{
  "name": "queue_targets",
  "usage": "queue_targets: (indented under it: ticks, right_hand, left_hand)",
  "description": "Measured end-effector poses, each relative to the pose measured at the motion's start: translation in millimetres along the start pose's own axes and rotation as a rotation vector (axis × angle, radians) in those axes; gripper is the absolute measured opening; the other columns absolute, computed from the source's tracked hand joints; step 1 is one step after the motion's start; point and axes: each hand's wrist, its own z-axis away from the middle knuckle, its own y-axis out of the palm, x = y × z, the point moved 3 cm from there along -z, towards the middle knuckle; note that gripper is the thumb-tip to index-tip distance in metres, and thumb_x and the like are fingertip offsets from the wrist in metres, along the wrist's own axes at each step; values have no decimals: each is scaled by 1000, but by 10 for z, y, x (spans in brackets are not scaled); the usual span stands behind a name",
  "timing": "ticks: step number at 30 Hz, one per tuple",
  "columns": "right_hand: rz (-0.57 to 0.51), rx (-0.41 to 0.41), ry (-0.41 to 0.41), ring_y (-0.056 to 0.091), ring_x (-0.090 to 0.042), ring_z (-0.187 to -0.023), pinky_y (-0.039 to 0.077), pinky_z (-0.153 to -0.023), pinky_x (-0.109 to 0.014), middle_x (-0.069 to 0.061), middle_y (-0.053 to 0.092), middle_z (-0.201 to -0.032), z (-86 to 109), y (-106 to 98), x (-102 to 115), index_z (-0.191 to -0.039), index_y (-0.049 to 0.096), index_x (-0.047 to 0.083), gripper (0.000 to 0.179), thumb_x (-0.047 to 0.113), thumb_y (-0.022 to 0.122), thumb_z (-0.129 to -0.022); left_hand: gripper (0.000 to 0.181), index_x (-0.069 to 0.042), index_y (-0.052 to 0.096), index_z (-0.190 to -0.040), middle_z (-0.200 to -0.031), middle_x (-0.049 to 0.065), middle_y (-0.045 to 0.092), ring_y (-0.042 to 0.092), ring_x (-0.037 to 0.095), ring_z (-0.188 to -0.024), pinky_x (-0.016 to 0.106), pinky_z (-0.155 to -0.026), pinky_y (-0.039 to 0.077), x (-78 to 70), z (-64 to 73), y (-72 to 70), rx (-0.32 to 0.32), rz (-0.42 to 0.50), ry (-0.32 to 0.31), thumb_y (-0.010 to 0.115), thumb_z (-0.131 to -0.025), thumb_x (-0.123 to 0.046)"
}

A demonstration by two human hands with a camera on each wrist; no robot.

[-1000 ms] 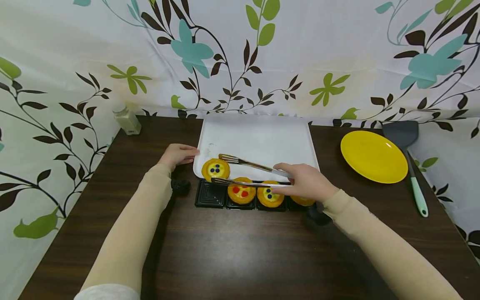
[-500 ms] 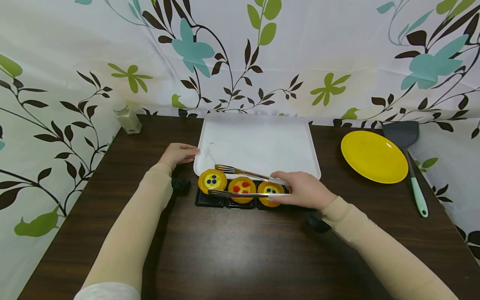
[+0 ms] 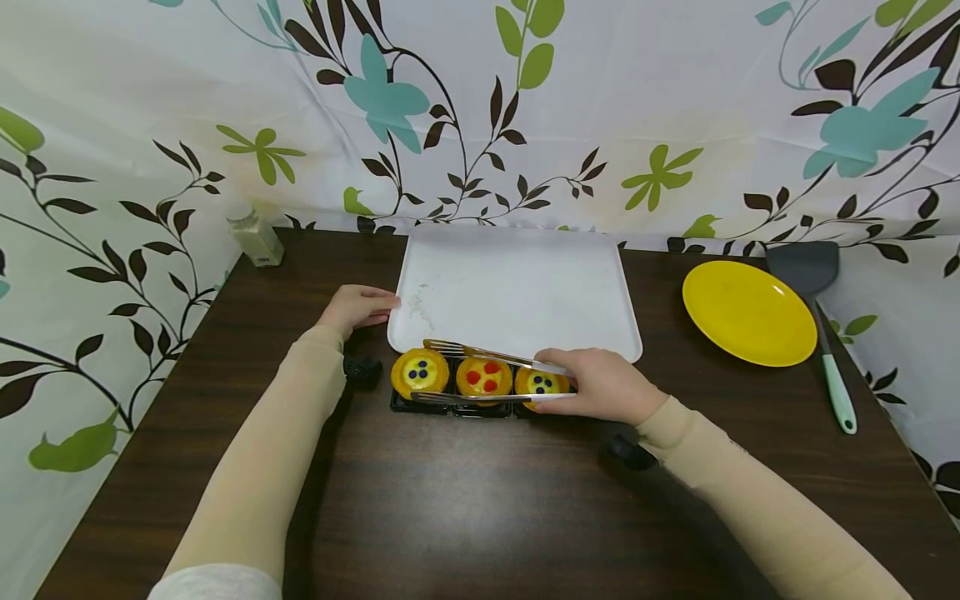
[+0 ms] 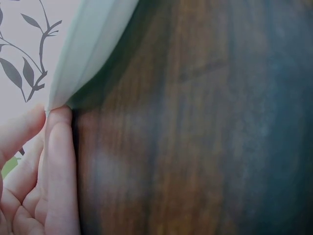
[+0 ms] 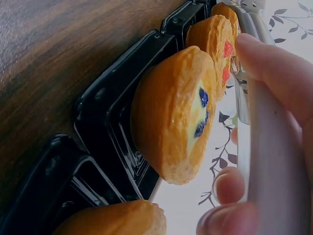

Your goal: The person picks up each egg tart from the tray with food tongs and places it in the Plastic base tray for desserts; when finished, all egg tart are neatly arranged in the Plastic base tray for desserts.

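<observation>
My left hand (image 3: 356,310) pinches the left rim of a white tray (image 3: 517,292) between thumb and fingers, which the left wrist view shows close up. With my right hand (image 3: 600,385) I grip metal tongs (image 3: 491,398) with pale handles. Their tips lie on either side of a tart with blue berries (image 3: 420,372), at the leftmost compartment of a black plastic container (image 3: 480,412). A red-topped tart (image 3: 483,377) and another blue-berry tart (image 5: 171,117) sit in the compartments to its right. One more tart (image 5: 115,220) shows at the bottom of the right wrist view, hidden by my hand from the head camera.
A yellow plate (image 3: 750,313) lies at the right, beside a dark spatula (image 3: 834,383) with a mint handle. At the back left stands a small jar (image 3: 256,238). Patterned cloth (image 3: 480,108) hangs behind the dark wooden table (image 3: 480,508).
My right hand and the tongs have moved toward me, bringing the blue-berry tart from the white tray's front edge down to the leftmost compartment. My left hand has stayed on the tray's rim.
</observation>
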Motion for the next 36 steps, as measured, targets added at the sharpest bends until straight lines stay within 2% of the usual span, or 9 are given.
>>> queue_targets:
  ticks: [8,20,36]
  right_hand:
    - [12,-7,-4,51,-8,-70,49,-66,-25,4,68,-96,5,8,0,-124,59,14,64,55,72,-77]
    - [31,-2,1,56,-11,-74,53,-70,-29,-1,69,-100,-10,-12,25,-124,60,12,66,56,71,-76]
    - [27,6,27,59,-12,-77,55,-73,-30,-1,70,-101,-1,-25,56,-125,58,12,66,54,73,-75]
  left_hand:
    - [48,0,55,-129,-129,17,55,60,17,-100,25,-91,51,-6,6,-2,3,2,5,65,-91,-27]
    - [46,1,55,-129,-128,17,56,61,10,-91,24,-89,52,-22,16,5,0,3,17,63,-92,-26]
    - [47,0,55,-129,-128,17,56,61,15,-99,24,-89,52,3,-2,2,-1,3,13,64,-92,-27]
